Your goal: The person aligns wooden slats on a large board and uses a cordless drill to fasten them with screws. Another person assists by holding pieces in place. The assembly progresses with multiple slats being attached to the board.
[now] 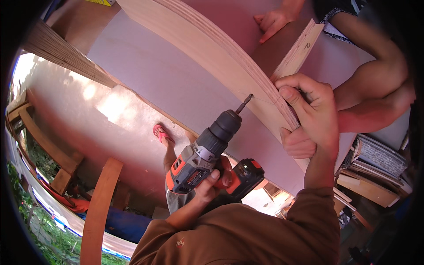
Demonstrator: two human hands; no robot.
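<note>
My left hand (210, 186) is wrapped round the grip of a grey, orange and black cordless drill (206, 152). Its drill bit (244, 104) points up and right at the face of a long plywood board (194, 46) standing on edge. The tip is at or very near pencil lines on that face; whether it touches is unclear. My right hand (314, 99) is closed on the board's upper edge near its right end, where a second, shorter plywood piece (298, 51) meets it from behind. Just below, a co-worker's hand (298, 143) grips the board's end.
A pale work table (137, 57) lies under the boards. Another co-worker's hand (276, 21) rests beyond the board. Stacked panels (375, 170) stand at the right. A thick laminated plank (66, 55) juts in at upper left, and a curved wooden piece (100, 207) rises at lower left.
</note>
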